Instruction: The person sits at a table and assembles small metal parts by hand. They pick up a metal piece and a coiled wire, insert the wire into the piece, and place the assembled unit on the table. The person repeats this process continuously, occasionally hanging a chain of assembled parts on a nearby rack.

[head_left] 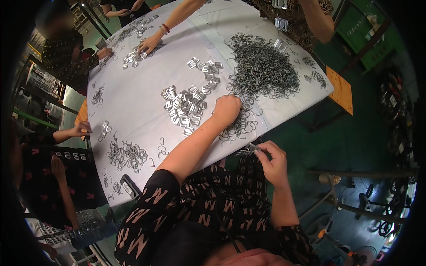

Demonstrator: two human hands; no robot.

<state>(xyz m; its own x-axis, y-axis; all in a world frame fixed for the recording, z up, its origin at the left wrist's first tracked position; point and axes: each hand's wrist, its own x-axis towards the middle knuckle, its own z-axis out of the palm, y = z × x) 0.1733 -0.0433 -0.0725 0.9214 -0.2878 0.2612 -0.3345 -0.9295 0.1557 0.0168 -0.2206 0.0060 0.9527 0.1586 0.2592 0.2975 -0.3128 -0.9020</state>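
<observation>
My left hand [227,110] is closed over the small pile of bent wire hooks [241,126] near the table's front edge. Its fingertips point down and away, so what they hold is hidden. My right hand [271,158] is just off that edge, pinching a thin grey metal piece [254,146] between thumb and fingers. Small metal parts show below the piece, too blurred to tell apart. Left of my left hand lies a heap of shiny silver buckles [185,105]. Beyond it rises a large dark mound of wire hooks [266,66].
Another person's hand [151,43] reaches onto buckles across the white-covered table [137,93]. Several other people stand around it. More hooks [126,155] and a dark phone-like device [129,187] lie at the near left. A wooden stool [339,91] stands by the right corner.
</observation>
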